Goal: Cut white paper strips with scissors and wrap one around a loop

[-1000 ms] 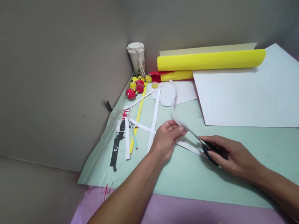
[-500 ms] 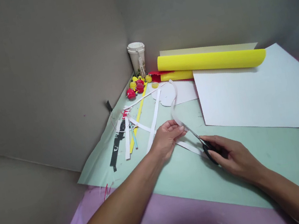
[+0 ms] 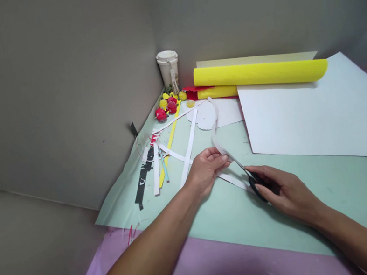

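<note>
My left hand point(image 3: 209, 169) pinches a narrow white paper strip point(image 3: 217, 138) between thumb and fingers. The strip's far part curls up and away from me toward the round white paper cut-outs point(image 3: 205, 117). In my right hand point(image 3: 283, 191) is a pair of scissors point(image 3: 256, 186) with black handles, fingers and thumb around the loops. Its blades point up-left and their tips meet the strip just beside my left fingertips. The blades look closed or nearly so. Another white strip point(image 3: 235, 180) lies on the green sheet beneath my hands.
Paper strips, white, yellow point(image 3: 170, 144) and black point(image 3: 143, 182), lie to the left. Small red and yellow lantern-like balls point(image 3: 171, 106) sit by a lidded white cup point(image 3: 169, 71) in the corner. A yellow paper roll point(image 3: 261, 74) rests on large white sheets point(image 3: 315, 119). Grey walls border the left and back.
Almost nothing differs. The scissors and both hands hold nearly the same place at the strip, and the whole view has shifted very slightly.
</note>
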A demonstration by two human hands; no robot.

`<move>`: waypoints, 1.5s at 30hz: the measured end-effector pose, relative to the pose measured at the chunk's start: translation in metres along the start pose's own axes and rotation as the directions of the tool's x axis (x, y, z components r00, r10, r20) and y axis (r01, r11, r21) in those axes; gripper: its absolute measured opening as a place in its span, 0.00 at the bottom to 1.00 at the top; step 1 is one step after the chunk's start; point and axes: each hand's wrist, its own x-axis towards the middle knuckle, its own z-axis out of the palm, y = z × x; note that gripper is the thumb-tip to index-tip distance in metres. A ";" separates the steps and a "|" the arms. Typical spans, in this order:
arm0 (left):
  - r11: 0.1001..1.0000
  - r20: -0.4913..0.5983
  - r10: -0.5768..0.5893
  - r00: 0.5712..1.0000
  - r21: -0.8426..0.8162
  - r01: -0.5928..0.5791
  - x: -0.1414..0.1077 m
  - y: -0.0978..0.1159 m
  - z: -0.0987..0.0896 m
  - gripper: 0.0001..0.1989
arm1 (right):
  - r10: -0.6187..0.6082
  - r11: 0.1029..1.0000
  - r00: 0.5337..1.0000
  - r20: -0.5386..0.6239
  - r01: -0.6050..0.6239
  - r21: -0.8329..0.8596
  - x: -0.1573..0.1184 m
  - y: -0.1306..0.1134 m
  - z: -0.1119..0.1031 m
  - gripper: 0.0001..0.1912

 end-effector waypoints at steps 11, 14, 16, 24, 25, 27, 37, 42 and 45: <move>0.986 0.019 0.017 1.000 0.163 -0.020 0.000 -0.004 -0.003 0.14 | 0.237 0.941 0.971 0.019 -0.235 0.244 0.001 0.009 0.002 0.23; 0.958 0.047 0.025 0.999 0.285 -0.037 0.000 -0.008 -0.004 0.13 | 0.267 0.888 0.964 -0.004 -0.244 0.390 0.003 0.007 0.001 0.26; 0.947 0.070 0.018 0.997 0.317 -0.040 0.000 -0.010 -0.003 0.14 | 0.284 0.847 0.959 -0.024 -0.239 0.475 0.004 0.003 0.000 0.27; 0.922 0.116 -0.036 0.993 0.386 -0.012 -0.009 -0.008 0.006 0.15 | 0.274 0.794 0.957 -0.095 -0.169 0.584 0.006 -0.012 0.009 0.37; 0.916 0.132 -0.046 0.990 0.401 -0.011 -0.010 -0.009 0.007 0.15 | 0.279 0.807 0.955 -0.103 -0.175 0.564 0.007 -0.014 0.011 0.39; 0.896 0.165 -0.053 0.985 0.442 -0.026 -0.012 -0.011 0.007 0.14 | 0.288 0.830 0.952 -0.106 -0.193 0.523 0.009 -0.015 0.014 0.38; 0.874 0.274 -0.095 0.957 0.484 -0.052 -0.014 -0.009 0.008 0.11 | 0.382 0.818 0.924 -0.004 -0.335 0.467 0.010 -0.029 0.005 0.32; 0.949 0.215 -0.062 0.975 0.316 -0.009 -0.011 -0.003 0.006 0.11 | 0.292 0.878 0.954 0.069 -0.296 0.377 0.006 -0.036 0.002 0.31; 0.976 0.166 -0.058 0.984 0.219 0.020 -0.010 0.002 0.005 0.10 | 0.222 0.902 0.970 0.102 -0.244 0.356 0.004 -0.033 0.003 0.29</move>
